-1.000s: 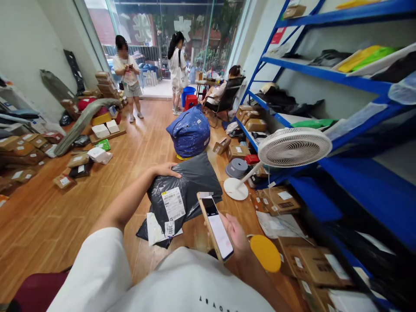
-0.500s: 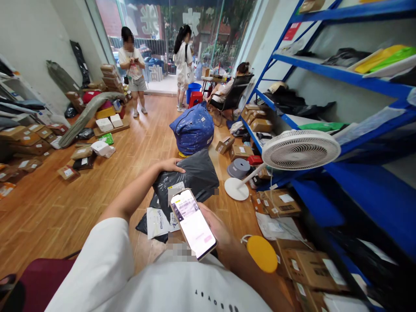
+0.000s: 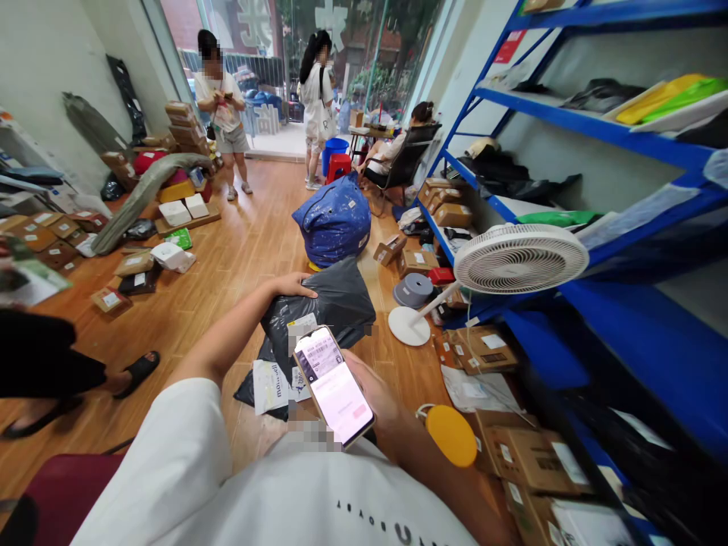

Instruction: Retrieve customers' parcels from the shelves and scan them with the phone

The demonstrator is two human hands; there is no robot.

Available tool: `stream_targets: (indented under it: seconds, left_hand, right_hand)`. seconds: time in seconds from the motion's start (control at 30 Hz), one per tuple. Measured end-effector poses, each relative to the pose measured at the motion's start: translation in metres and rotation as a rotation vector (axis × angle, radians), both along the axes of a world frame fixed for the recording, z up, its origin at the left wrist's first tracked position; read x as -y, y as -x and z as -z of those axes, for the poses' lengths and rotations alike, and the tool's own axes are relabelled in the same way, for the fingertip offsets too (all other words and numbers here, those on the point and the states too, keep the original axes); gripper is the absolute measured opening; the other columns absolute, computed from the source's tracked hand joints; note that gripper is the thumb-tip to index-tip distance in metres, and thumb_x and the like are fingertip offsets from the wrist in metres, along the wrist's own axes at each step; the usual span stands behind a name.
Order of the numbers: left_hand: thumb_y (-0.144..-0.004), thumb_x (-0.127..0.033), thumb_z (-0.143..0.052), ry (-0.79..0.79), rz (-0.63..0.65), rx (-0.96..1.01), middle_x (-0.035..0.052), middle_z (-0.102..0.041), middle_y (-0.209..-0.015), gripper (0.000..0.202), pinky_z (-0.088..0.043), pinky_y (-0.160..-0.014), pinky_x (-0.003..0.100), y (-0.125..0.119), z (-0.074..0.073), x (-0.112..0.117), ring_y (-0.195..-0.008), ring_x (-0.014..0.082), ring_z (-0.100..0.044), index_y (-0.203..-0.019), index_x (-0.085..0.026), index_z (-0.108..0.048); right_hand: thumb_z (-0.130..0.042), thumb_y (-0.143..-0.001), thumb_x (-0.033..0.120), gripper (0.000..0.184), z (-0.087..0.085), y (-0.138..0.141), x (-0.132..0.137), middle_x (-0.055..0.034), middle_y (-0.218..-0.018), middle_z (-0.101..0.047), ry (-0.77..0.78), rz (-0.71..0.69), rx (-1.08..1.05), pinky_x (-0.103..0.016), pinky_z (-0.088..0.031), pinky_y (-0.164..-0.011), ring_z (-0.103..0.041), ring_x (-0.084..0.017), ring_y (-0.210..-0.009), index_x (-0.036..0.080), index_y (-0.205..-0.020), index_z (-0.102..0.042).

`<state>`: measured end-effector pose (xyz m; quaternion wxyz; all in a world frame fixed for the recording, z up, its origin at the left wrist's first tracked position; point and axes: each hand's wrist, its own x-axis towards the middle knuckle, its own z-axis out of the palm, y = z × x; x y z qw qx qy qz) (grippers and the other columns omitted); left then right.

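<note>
A black plastic parcel with a white label is in front of me. My left hand grips its upper left edge, fingers closed over the plastic. Fingers wrapped round its right side, my right hand holds a smartphone above the label. On the lit screen a barcode label shows in the upper part, with a white page below. Partly under the parcel lies another black bag with a white printed packet on it. The phone hides part of the label and of the packet.
A stuffed blue sack stands just beyond the parcel. To the right are a white fan, cartons and blue shelves. Parcels lie on the left floor. A person's sandalled foot is close on the left; other people are farther back.
A person has come into view at the left edge. My view has tilted slightly, and the phone's screen picture of the barcode has shifted. Both my hands keep their holds.
</note>
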<state>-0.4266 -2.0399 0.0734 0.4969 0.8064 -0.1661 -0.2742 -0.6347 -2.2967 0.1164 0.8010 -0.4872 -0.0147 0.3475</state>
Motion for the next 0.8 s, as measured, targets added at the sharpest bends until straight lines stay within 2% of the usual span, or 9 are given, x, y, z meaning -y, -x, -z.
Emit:
stream_targets:
  seconds: [0.1,0.2,0.3,0.37,0.5,0.63,0.8]
  left_hand:
    - [-0.057,-0.056,-0.083,-0.01,-0.004,0.0,0.0049,-0.074,-0.104,0.063,-0.051,-0.085,0.034,0.0,0.0,-0.002,-0.094,0.027,-0.067,-0.103,-0.016,-0.07]
    - [-0.058,-0.054,-0.082,-0.026,-0.008,0.008,0.0048,-0.074,-0.106,0.063,-0.051,-0.087,0.035,-0.001,0.001,-0.004,-0.096,0.0278,-0.067,-0.106,-0.016,-0.069]
    - [-0.058,-0.054,-0.082,-0.045,-0.017,0.025,0.0061,-0.073,-0.106,0.063,-0.05,-0.088,0.036,-0.001,0.003,-0.005,-0.098,0.0293,-0.066,-0.106,-0.015,-0.069]
    - [-0.06,-0.054,-0.081,-0.056,-0.021,0.038,0.0067,-0.073,-0.106,0.063,-0.05,-0.088,0.036,-0.001,0.007,-0.006,-0.099,0.03,-0.066,-0.107,-0.014,-0.069]
    - [-0.06,-0.054,-0.081,-0.058,0.0,0.051,0.0065,-0.073,-0.109,0.062,-0.05,-0.09,0.035,-0.002,0.019,-0.008,-0.101,0.0292,-0.065,-0.109,-0.016,-0.069]
    - [-0.06,-0.055,-0.08,-0.052,0.027,0.05,0.0052,-0.073,-0.107,0.059,-0.049,-0.091,0.034,-0.001,0.033,-0.015,-0.101,0.0284,-0.065,-0.105,-0.017,-0.071]
    - [-0.061,-0.054,-0.079,-0.046,-0.011,0.012,0.0059,-0.073,-0.11,0.065,-0.049,-0.094,0.037,0.004,0.054,-0.034,-0.102,0.0284,-0.065,-0.112,-0.016,-0.069]
  right_hand:
    - [-0.066,-0.083,0.05,0.043,0.0,-0.001,0.0,-0.0045,-0.1,-0.072,-0.019,-0.008,-0.007,-0.029,-0.046,-0.077,-0.065,-0.022,-0.089,0.021,-0.114,-0.063]
    - [-0.071,-0.078,0.041,0.046,0.0,-0.005,0.001,-0.0044,-0.103,-0.072,-0.051,-0.023,-0.022,-0.028,-0.047,-0.072,-0.067,-0.022,-0.087,0.022,-0.118,-0.061]
    - [-0.078,-0.064,0.03,0.048,0.008,-0.018,-0.001,-0.0058,-0.102,-0.073,-0.094,-0.01,-0.08,-0.03,-0.05,-0.073,-0.067,-0.024,-0.087,0.019,-0.108,-0.064]
    - [-0.079,-0.058,0.028,0.045,0.019,-0.03,-0.006,-0.0062,-0.094,-0.074,-0.082,0.025,-0.175,-0.032,-0.052,-0.075,-0.068,-0.024,-0.083,0.018,-0.1,-0.065]
    - [-0.071,-0.071,0.041,0.028,0.044,-0.051,-0.023,-0.0046,-0.075,-0.074,-0.004,0.07,-0.341,-0.032,-0.053,-0.067,-0.067,-0.021,-0.066,0.017,-0.087,-0.067]
    - [-0.067,-0.08,0.048,0.031,0.066,-0.064,-0.04,-0.0052,-0.069,-0.072,0.032,0.085,-0.431,-0.032,-0.053,-0.064,-0.066,-0.02,-0.059,0.017,-0.084,-0.066]
    - [-0.065,-0.084,0.052,0.037,0.088,-0.079,-0.055,-0.0039,-0.059,-0.068,0.058,0.058,-0.505,-0.034,-0.054,-0.067,-0.065,-0.021,-0.053,0.014,-0.084,-0.066]
